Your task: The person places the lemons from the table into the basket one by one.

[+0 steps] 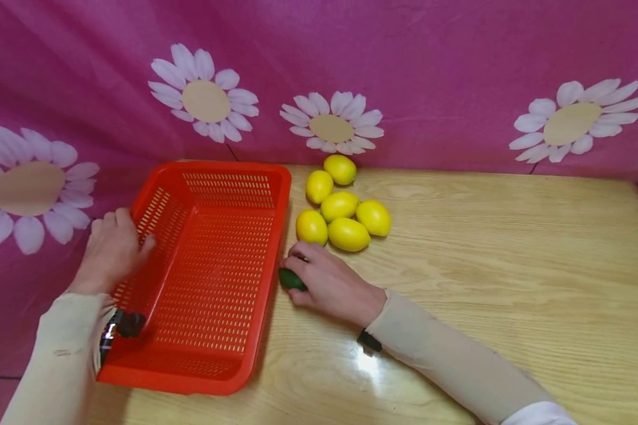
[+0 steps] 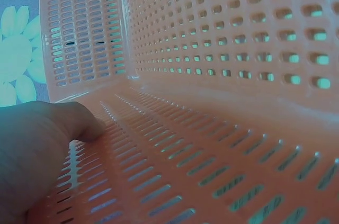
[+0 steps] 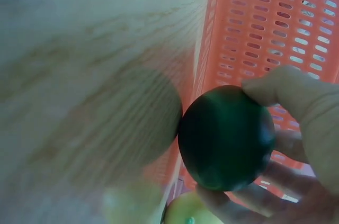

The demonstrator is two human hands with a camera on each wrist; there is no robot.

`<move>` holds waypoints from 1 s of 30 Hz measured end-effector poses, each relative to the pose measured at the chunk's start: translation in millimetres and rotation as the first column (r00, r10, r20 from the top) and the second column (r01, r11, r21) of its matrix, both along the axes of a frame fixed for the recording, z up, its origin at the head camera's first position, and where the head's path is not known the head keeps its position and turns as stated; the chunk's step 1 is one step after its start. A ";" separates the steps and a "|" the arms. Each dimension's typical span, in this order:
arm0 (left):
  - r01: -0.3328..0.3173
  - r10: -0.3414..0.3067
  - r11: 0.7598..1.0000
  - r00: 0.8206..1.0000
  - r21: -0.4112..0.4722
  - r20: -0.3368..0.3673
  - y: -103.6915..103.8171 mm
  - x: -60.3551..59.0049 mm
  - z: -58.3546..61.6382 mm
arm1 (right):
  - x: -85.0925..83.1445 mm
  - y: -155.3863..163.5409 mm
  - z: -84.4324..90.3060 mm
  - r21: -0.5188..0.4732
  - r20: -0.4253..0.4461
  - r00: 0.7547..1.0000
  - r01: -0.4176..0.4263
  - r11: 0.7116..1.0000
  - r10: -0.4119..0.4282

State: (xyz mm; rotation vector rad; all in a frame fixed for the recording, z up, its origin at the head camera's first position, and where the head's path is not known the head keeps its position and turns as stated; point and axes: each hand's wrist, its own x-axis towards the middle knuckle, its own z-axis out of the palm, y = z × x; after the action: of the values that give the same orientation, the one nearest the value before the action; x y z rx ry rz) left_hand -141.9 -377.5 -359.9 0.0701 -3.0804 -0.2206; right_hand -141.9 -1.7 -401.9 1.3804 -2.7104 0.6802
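While the right hand (image 1: 332, 286) curls its grip round a small dark green fruit (image 1: 291, 280), thumb on one side and fingers on the other, the fruit sits low over the table (image 1: 484, 265), just beside the right wall of the red basket (image 1: 207, 265). From the right wrist view the green fruit (image 3: 226, 138) looks smooth, dull and nearly round, darker than anything near it; its long axis cannot be told for sure, though from the head view the exposed end points left toward the basket. The left hand (image 1: 111, 251) grips the basket's left rim, thumb inside on the perforated wall, fingers curled over the outside. The basket is rectangular, slotted all over, and lies at the table's left edge, reaching from near the back almost to the front. Six yellow lemons (image 1: 342, 206) cluster just behind the right hand, toward the back edge, touching one another. Light wood grain covers the table, with a glossy glare near the front. A magenta cloth (image 1: 430, 71) printed with white daisies hangs behind and to the left.
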 end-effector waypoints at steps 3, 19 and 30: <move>-0.010 0.009 1.000 1.000 0.012 0.026 0.1 -0.3 0.8 | -0.3 0.8 -0.8 0.026 0.015 1.000 -0.006 1.000 0.006; -0.037 0.035 0.999 0.997 0.029 0.072 1.0 -0.4 3.8 | -1.7 3.3 -1.0 0.118 0.082 0.996 -0.056 0.991 0.047; -0.058 0.052 0.997 0.993 0.051 0.107 -0.7 -0.2 4.2 | -1.0 3.8 -4.8 0.200 0.110 0.985 -0.156 0.967 0.136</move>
State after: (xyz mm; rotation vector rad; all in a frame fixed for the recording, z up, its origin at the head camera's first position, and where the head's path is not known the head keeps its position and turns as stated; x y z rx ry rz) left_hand -142.0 -378.2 -355.7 0.1749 -3.1725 -0.3080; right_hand -142.9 2.1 -406.7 1.6485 -2.8451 0.4924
